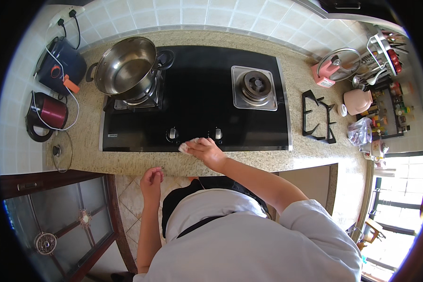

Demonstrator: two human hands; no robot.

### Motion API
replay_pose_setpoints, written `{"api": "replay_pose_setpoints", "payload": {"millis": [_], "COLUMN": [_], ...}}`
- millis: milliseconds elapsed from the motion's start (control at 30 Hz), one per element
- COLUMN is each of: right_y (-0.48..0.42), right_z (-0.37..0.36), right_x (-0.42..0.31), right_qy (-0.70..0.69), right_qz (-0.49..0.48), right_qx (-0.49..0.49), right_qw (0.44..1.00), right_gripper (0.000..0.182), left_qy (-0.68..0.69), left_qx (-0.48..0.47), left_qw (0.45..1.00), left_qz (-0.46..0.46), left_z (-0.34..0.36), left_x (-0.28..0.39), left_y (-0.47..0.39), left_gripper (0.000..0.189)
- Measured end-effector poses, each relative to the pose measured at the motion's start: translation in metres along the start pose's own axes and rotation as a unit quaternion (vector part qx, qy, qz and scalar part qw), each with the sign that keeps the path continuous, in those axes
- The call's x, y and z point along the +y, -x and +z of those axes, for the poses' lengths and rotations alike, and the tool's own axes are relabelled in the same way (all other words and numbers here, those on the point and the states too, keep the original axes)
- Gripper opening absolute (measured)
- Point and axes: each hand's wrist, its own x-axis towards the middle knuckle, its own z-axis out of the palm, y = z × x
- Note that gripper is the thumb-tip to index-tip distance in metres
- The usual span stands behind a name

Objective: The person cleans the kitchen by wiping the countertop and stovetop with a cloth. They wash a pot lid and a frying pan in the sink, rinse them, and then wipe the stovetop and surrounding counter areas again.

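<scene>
A white cloth [184, 148] lies bunched under the fingers of my right hand [208, 151]. That hand presses it on the front edge of a black glass gas hob [201, 91], between and below two control knobs [172, 133]. My left hand [151, 181] hangs in front of the counter edge, its fingers curled in and nothing seen in them. On the hob's left burner stands a two-handled stainless steel pot [127, 70], with no contents visible. The right burner [256, 85] is bare, and its black pan support [319, 116] rests on the counter to the right.
At left stand a dark blue appliance [65, 65], a red and black electric kettle [49, 112] with a white cable, and a glass lid [62, 151]. At right are a lid in a pink holder [325, 74], a pink jug [357, 101], a plastic bag [360, 132] and a utensil rack [382, 49].
</scene>
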Motion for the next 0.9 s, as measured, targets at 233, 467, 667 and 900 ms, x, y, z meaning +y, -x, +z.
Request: {"api": "replay_pose_setpoints", "payload": {"millis": [233, 467, 667, 900], "right_y": [0.072, 0.049, -0.049, -0.071], "right_z": [-0.038, -0.075, -0.074, 0.011], "right_x": [0.018, 0.032, 0.081, 0.121], "right_qy": [-0.048, -0.362, -0.335, 0.001], "right_qz": [0.051, 0.424, 0.478, 0.325], "right_qx": [0.006, 0.115, 0.081, 0.218], "right_qw": [0.998, 0.822, 0.808, 0.920], "right_gripper": [0.036, 0.030, 0.027, 0.037], "left_qy": [0.006, 0.014, 0.020, 0.034], "left_qx": [-0.003, -0.006, -0.017, 0.032], "left_qw": [1.000, 1.000, 1.000, 0.999], "left_qz": [0.023, 0.018, 0.013, 0.008], "left_z": [0.007, -0.004, -0.008, -0.004], "left_x": [0.009, -0.013, -0.016, -0.003], "left_y": [-0.016, -0.011, -0.002, 0.010], "left_gripper": [0.013, 0.013, 0.013, 0.013]}}
